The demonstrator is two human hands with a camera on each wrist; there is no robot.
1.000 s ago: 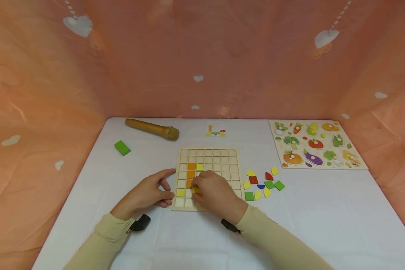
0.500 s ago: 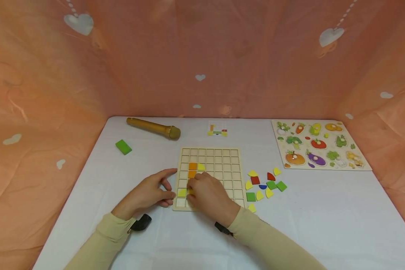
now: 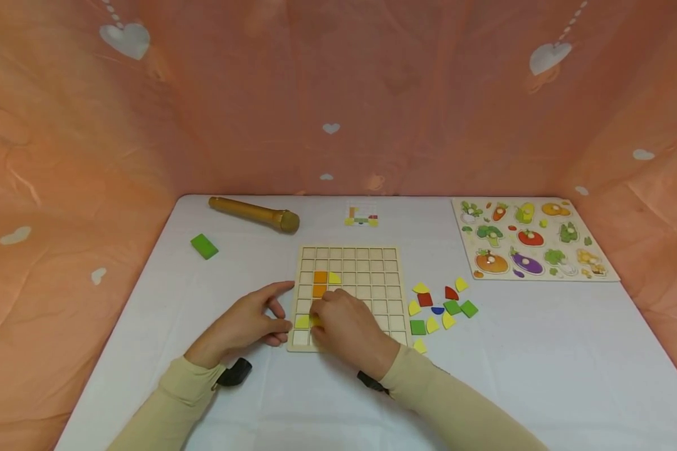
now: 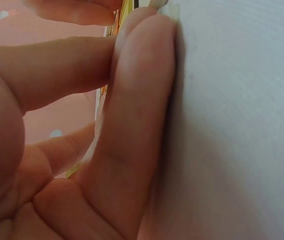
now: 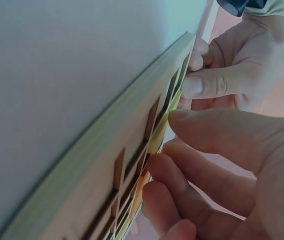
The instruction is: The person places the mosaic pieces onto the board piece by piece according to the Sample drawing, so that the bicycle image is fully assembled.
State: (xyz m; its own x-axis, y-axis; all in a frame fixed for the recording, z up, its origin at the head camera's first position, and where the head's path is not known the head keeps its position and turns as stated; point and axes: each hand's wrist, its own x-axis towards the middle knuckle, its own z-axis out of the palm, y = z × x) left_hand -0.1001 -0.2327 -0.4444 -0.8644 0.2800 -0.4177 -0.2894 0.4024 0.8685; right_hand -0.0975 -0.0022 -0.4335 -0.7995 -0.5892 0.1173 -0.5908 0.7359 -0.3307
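Note:
A wooden grid board lies mid-table in the head view. My right hand is over its lower left, with thumb and fingertips pinching a yellow tile at the grid's surface; fingers hide most of it in the head view. Just left of it, another yellow tile sits in a cell. Two orange squares and a yellow quarter-circle show higher up. My left hand rests at the board's left edge, forefinger extended and thumb touching the rim; the left wrist view shows mostly its fingers.
Right of the board lie several loose yellow, red, green and blue pieces. A small pattern card, a gold microphone and a green block are farther back. A vegetable puzzle board lies at the back right.
My right hand has shifted slightly left with the yellow tile, by about one column. It now covers the lowest orange square, and a yellow piece near the board's lower right is uncovered. My left hand stays put.

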